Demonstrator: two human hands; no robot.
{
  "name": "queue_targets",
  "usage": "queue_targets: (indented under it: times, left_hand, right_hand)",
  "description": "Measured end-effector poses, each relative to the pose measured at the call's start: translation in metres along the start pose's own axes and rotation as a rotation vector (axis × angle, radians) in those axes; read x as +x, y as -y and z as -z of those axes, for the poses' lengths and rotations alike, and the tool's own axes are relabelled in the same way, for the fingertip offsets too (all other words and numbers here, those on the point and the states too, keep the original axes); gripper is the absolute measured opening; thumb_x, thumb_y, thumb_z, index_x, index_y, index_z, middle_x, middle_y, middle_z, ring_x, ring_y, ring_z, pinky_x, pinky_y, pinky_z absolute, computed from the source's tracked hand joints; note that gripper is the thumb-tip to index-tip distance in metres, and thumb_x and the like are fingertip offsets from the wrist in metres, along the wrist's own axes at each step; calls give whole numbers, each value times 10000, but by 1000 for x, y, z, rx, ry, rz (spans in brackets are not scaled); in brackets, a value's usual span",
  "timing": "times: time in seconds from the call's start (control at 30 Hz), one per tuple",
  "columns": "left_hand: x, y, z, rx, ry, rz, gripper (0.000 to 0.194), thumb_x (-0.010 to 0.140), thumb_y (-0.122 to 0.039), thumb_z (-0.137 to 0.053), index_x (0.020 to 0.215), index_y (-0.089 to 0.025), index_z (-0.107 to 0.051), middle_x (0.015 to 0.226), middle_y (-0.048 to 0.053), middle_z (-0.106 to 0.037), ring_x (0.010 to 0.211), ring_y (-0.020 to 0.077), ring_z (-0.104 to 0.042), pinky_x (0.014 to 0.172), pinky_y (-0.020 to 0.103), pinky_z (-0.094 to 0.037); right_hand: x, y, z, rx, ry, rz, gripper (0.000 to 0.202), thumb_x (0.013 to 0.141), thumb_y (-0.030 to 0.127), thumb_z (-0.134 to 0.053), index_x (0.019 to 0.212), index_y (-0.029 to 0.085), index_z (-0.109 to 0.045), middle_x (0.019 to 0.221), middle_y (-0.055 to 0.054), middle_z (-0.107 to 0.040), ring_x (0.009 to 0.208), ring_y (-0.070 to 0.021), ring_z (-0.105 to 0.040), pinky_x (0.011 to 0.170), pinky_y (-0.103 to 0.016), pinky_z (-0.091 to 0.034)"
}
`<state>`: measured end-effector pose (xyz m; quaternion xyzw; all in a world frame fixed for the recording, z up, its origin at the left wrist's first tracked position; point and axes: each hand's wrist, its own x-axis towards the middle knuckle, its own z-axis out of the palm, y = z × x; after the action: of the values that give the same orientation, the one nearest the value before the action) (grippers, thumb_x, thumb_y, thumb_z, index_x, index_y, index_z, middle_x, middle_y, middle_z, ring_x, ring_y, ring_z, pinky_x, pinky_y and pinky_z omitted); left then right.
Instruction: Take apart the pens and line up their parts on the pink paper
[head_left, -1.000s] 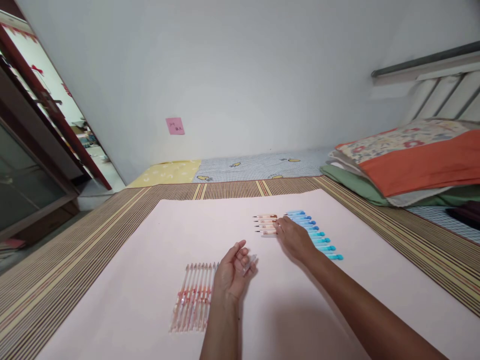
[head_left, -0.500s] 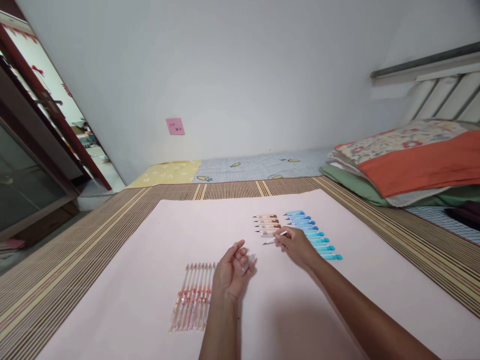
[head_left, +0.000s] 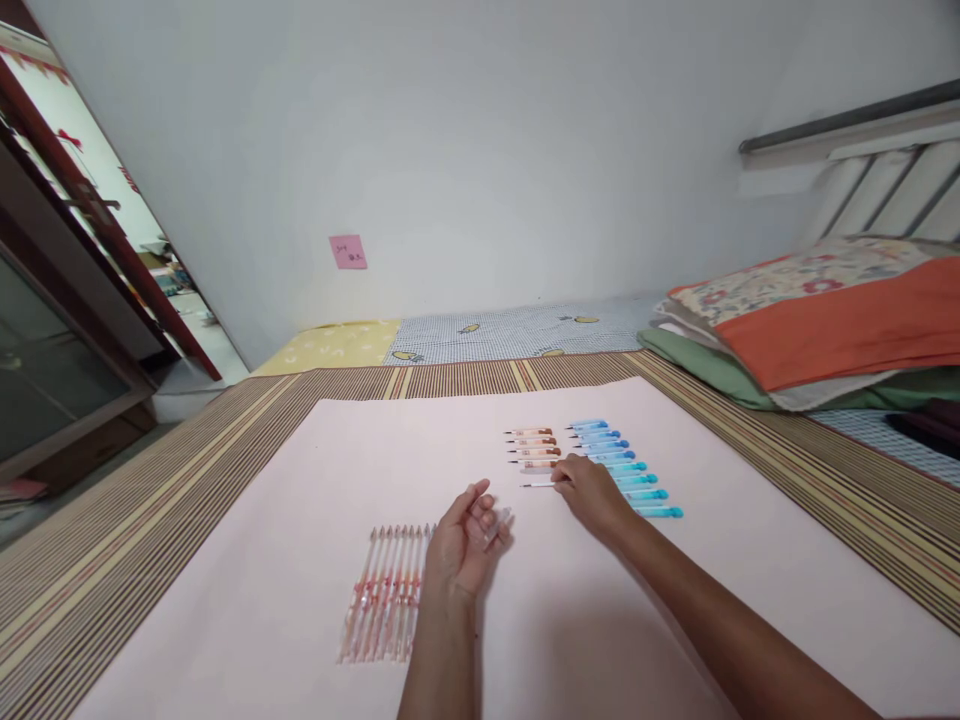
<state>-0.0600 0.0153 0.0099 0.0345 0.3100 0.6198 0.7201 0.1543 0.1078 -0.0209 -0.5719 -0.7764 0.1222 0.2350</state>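
Note:
My right hand (head_left: 589, 493) pinches the end of a white pen (head_left: 538, 485), which lies level just below the short column of brown-and-white pens (head_left: 534, 452). Blue and teal pens (head_left: 637, 481) form a column beyond and beside that hand, which partly hides some of them. My left hand (head_left: 466, 540) rests palm up on the pink sheet, fingers curled round a small clear piece (head_left: 497, 527), perhaps a cap. Left of it stands a row of clear pens with pinkish patterns (head_left: 386, 590), its right end hidden by my left forearm.
The pink sheet (head_left: 262, 560) lies on a striped mat (head_left: 217, 440). Folded bedding (head_left: 840, 320) is piled at the right, near a white rail. A pink note (head_left: 347, 252) is on the wall, and a doorway opens at the left.
The white pen has turned from slanted to level and lowered to the row under the brown pens. My right hand has shifted slightly with it. My left hand has stayed put.

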Motion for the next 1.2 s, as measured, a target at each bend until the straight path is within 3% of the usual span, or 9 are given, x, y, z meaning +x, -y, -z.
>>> queue_targets:
  times: [0.13,0.37,1.2]
  left_hand:
    - [1,0,0,1,4,1,105,890,-184,-658,966,-112,-672,671,-34,-606,456,60,-497,513,243,-506]
    - [1,1,-1,3,-4,5,104,884,-184,-665,966,-121,-674,670,-37,-597,457,57,-486,525,240,-505]
    - [-1,1,-4,1,-20,25,99,903,-189,-640,968,-120,-671,657,-40,-600,452,59,-490,513,238,-494]
  right_hand:
    - [0,13,-8,-185,-23,29,171,887,111,-561,811,194,-690,948,-56,-682,891,-194,-579,781,-300,-323]
    - [2,16,-18,-310,-29,64,241,967,129,-479,834,190,-671,971,-74,-670,894,-210,-571,783,-329,-291]
    - [9,22,-20,-370,-46,48,189,968,154,-502,850,177,-648,974,-86,-675,911,-214,-573,770,-333,-283]
